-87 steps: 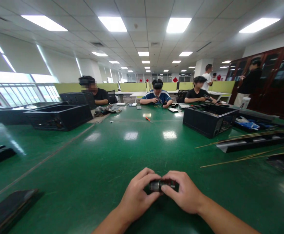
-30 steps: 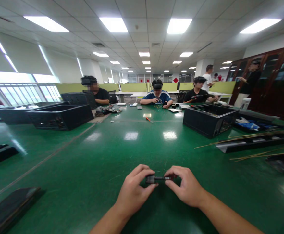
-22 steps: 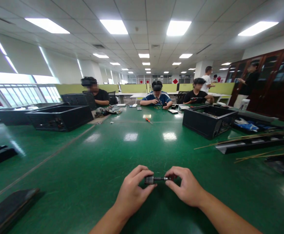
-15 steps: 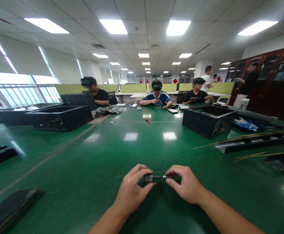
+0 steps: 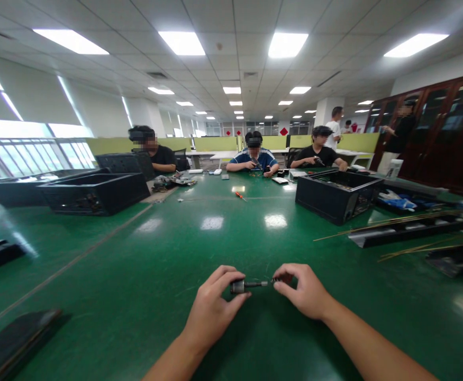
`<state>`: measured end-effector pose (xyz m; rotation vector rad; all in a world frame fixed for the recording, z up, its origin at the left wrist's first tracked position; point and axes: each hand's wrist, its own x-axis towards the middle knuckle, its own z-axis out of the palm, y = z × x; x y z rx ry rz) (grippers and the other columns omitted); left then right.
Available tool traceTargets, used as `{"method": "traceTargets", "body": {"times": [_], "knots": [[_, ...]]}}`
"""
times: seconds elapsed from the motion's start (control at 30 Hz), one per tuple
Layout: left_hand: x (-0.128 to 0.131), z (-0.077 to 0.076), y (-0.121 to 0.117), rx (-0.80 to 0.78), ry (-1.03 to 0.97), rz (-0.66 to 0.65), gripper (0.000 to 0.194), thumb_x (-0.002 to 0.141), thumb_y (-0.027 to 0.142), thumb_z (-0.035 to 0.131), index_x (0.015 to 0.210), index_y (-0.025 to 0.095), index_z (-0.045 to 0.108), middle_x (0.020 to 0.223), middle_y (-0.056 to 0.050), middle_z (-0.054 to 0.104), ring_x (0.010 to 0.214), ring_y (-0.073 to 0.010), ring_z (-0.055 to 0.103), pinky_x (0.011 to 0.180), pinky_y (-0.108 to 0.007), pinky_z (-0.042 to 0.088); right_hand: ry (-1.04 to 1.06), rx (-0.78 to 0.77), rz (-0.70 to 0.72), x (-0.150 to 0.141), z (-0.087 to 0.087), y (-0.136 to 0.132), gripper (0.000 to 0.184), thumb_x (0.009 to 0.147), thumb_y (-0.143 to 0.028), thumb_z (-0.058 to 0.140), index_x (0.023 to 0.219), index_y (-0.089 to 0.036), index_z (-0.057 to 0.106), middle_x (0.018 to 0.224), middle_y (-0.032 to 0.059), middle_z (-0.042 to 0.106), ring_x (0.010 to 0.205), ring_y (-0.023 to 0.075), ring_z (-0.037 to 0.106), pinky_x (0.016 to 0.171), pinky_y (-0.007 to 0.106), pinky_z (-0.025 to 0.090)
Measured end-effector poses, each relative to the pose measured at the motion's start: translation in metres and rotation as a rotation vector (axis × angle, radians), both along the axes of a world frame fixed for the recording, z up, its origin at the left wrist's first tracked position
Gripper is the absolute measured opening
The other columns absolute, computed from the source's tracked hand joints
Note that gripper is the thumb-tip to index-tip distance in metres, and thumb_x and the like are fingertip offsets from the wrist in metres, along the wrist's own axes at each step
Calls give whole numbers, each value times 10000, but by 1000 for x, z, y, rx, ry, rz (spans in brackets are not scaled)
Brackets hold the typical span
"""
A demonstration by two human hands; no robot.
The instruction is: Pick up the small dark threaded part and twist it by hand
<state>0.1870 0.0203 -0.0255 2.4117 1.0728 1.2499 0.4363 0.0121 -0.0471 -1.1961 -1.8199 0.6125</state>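
Observation:
My left hand (image 5: 214, 297) pinches a small dark cylinder with a thin shaft (image 5: 239, 286) between thumb and fingers. The shaft lies level, and its pale metal tip points right. Across a narrow gap, my right hand (image 5: 303, 290) has its thumb and fingers closed on a small dark coiled piece (image 5: 275, 280) that looks like a spring. Most of that piece is hidden by the fingers. Both hands are just above the green table (image 5: 231, 243), close to its near side.
An orange screwdriver (image 5: 239, 196) lies farther up the table. Black computer cases stand at left (image 5: 96, 193) and right (image 5: 336, 196). Thin yellowish rods (image 5: 390, 225) rest at the right. A dark flat panel (image 5: 17, 338) lies near left. Several people sit opposite.
The coiled piece has come away from the shaft's tip, as my right hand and the cylinder moved apart. A person across the table at right has lowered and stretched out an arm.

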Motion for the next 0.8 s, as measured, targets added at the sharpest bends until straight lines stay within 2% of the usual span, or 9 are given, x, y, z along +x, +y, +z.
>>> {"method": "traceTargets", "body": {"times": [0.1, 0.17, 0.23, 0.3, 0.37, 0.47, 0.6, 0.7, 0.8], "knots": [[1, -4, 4, -129, -7, 58, 228, 838, 255, 671, 1060, 222, 630, 991, -45, 689, 895, -189, 677, 834, -326, 559, 105, -173, -61, 12, -11, 14, 166, 779, -300, 660, 827, -152, 719, 716, 37, 688, 673, 179, 619, 632, 273, 462], [1, -7, 8, -221, -17, 102, 278, 895, 292, 595, 1164, 224, 586, 1014, -56, 708, 903, -196, 692, 837, -343, 566, 127, -204, -80, 19, -17, 22, 206, 776, -323, 637, 827, -136, 708, 676, 37, 671, 610, 171, 605, 591, 274, 460], [-1, -9, 12, -238, -23, 100, 320, 933, 304, 527, 1239, 217, 565, 1075, -82, 712, 964, -210, 693, 870, -357, 558, 142, -219, -87, 22, -21, 27, 233, 777, -339, 619, 838, -128, 699, 677, 41, 667, 590, 168, 605, 576, 274, 467], [-8, -8, 14, -221, -15, 82, 308, 939, 313, 506, 1209, 204, 604, 1077, -93, 719, 975, -218, 692, 873, -349, 552, 148, -226, -85, 23, -23, 29, 237, 775, -340, 615, 846, -129, 697, 681, 40, 667, 588, 165, 609, 574, 272, 473], [-21, -3, 14, -249, 14, 97, 267, 931, 348, 511, 1099, 196, 655, 966, -67, 737, 872, -210, 700, 801, -316, 556, 143, -227, -79, 22, -23, 28, 225, 768, -330, 623, 845, -133, 700, 685, 38, 669, 592, 164, 611, 577, 269, 474], [-54, 6, 7, -329, 90, 201, 273, 895, 432, 549, 989, 205, 668, 791, -12, 724, 715, -195, 686, 698, -281, 544, 131, -220, -75, 20, -23, 28, 203, 760, -314, 639, 835, -137, 705, 700, 40, 677, 601, 164, 612, 586, 271, 473], [-111, 11, -11, -332, 139, 369, 349, 820, 527, 611, 968, 216, 666, 854, -23, 753, 783, -224, 720, 747, -298, 562, 120, -211, -74, 18, -22, 27, 192, 764, -303, 647, 839, -139, 710, 706, 38, 679, 610, 162, 609, 601, 270, 469], [-156, 5, -22, -322, 141, 483, 401, 735, 581, 667, 939, 236, 659, 944, -36, 778, 891, -268, 740, 793, -321, 584, 115, -210, -70, 17, -21, 26, 177, 765, -286, 651, 837, -137, 713, 695, 32, 673, 606, 155, 597, 601, 264, 458], [-197, -10, -28, -253, 113, 623, 463, 697, 567, 682, 1058, 283, 624, 911, -6, 794, 858, -276, 757, 733, -326, 615, 113, -212, -66, 17, -21, 26, 167, 764, -272, 654, 840, -137, 718, 691, 28, 671, 606, 152, 593, 599, 259, 452]]}}
